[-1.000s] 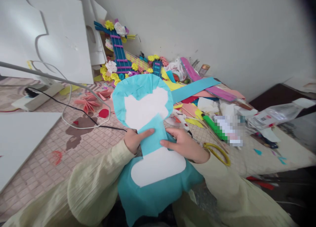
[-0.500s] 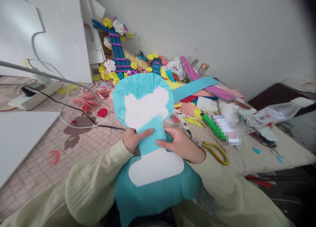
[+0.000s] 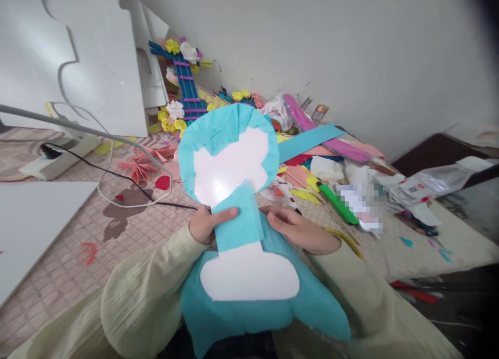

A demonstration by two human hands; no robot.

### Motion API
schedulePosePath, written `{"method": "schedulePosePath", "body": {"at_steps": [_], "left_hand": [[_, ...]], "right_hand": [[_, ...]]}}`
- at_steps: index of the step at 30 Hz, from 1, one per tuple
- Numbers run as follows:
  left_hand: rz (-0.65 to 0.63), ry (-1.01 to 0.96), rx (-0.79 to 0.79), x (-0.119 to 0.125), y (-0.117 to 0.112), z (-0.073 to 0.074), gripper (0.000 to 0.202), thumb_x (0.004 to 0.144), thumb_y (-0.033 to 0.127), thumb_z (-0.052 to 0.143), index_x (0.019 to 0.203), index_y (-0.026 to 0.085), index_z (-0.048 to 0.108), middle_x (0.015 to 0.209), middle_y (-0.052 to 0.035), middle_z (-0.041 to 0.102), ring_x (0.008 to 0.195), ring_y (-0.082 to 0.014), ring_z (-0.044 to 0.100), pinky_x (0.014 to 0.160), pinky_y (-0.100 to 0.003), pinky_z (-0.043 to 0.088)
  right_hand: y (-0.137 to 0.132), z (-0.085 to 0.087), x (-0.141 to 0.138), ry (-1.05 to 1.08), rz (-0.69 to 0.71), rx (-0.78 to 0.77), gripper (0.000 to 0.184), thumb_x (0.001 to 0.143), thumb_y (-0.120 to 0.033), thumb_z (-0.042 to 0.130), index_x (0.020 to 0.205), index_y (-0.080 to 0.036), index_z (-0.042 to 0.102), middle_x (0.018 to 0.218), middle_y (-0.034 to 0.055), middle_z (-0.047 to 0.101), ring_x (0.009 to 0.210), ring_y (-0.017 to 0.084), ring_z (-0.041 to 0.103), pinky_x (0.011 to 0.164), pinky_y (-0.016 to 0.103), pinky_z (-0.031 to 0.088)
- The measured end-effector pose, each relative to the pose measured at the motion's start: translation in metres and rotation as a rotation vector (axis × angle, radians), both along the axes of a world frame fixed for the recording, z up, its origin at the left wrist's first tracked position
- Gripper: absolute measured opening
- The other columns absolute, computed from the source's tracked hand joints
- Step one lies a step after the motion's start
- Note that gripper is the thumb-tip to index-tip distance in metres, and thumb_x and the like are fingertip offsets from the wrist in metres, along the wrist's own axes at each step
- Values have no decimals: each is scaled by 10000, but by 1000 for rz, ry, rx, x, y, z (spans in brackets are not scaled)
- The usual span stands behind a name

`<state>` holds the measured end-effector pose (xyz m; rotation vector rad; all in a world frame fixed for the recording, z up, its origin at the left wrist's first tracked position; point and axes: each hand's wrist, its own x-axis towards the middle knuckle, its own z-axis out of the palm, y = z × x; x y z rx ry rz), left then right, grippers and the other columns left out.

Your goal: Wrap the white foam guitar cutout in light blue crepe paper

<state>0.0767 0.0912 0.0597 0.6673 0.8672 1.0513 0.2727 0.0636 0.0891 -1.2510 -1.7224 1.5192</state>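
A white cutout board (image 3: 249, 278) with a rounded head, narrow neck and wide oval base is held upright in front of me. Turquoise crepe paper (image 3: 212, 127) is folded over the head's rim and across the neck, and hangs behind the base. At the neck's left edge, my left hand (image 3: 206, 225) is closed, thumb pressed on the front and fingers hidden behind. Right of the neck, my right hand (image 3: 300, 229) is curled at the upper edge of the loose crepe paper, its thumb off the neck strip; some of its fingertips are hidden.
Yellow-handled scissors (image 3: 346, 239) lie partly behind my right hand. A green marker-like stick (image 3: 338, 204), a plastic bottle (image 3: 432, 184) and paper scraps are to the right. A decorated paper guitar (image 3: 186, 83) leans at the back. Cables (image 3: 93, 164) cross the left side near white boards (image 3: 93, 52).
My right thumb has come off the front of the neck strip, and the right hand has shifted right. The crepe paper on the right has spread outward. The board has turned slightly.
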Motion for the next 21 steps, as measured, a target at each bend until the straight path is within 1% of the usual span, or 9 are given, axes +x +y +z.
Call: {"method": "schedulePosePath", "body": {"at_steps": [2,4,6,9,13,14,16,19,21], "left_hand": [[-54,-12,6,-2,-3,1,407,408,231,826,736,118,614,763,-73,720,717,-246,674,610,-306,562],[-92,-13,24,-3,-5,2,376,425,233,821,723,114,626,714,-64,719,613,-208,665,534,-267,545],[-119,-16,43,-4,-6,3,357,439,232,817,725,114,638,667,-53,714,554,-184,651,498,-245,531],[-180,-46,73,-5,-6,2,345,436,237,818,713,120,648,671,-53,718,540,-180,646,500,-250,531],[-215,-39,63,-5,-6,1,356,449,258,812,736,118,655,740,-78,726,641,-230,673,578,-296,549],[-194,-25,52,-4,-7,1,364,452,258,810,748,116,652,754,-83,725,674,-245,677,602,-311,554],[-128,7,29,-2,-7,1,379,451,240,810,767,114,642,783,-88,724,714,-265,677,614,-332,559],[38,58,28,3,-5,-1,429,463,199,805,845,115,630,809,-85,719,762,-267,672,616,-334,565],[149,69,46,5,-2,-2,506,470,179,801,939,122,618,828,-80,716,823,-274,663,664,-352,568]], "right_hand": [[-2,1,-3,58,11,-93,441,880,-503,332,1071,-227,619,1090,41,639,1050,182,557,953,351,400],[-4,2,-6,180,59,-187,473,892,-505,289,1075,-216,615,1059,43,647,1017,178,572,948,364,398],[-5,2,-7,273,109,-208,412,877,-487,368,1067,-215,613,1030,34,647,980,173,582,925,365,410],[-6,-1,-9,272,116,-177,296,810,-419,540,985,-200,635,949,21,651,919,163,591,884,341,433],[-7,-3,-10,234,44,-182,240,786,-368,578,925,-180,629,863,20,649,841,170,612,793,338,482],[-7,-1,-10,184,15,-125,229,784,-361,580,916,-180,628,868,23,649,849,175,611,785,338,485],[-7,5,-8,32,-67,74,208,783,-349,578,898,-184,628,893,29,651,875,180,606,786,332,485],[-18,22,-1,-234,-285,393,199,792,-339,561,927,-206,624,945,33,654,900,178,599,806,327,477],[-34,34,4,-380,-423,538,193,803,-340,545,940,-227,620,965,33,649,900,182,595,791,327,479]]}}
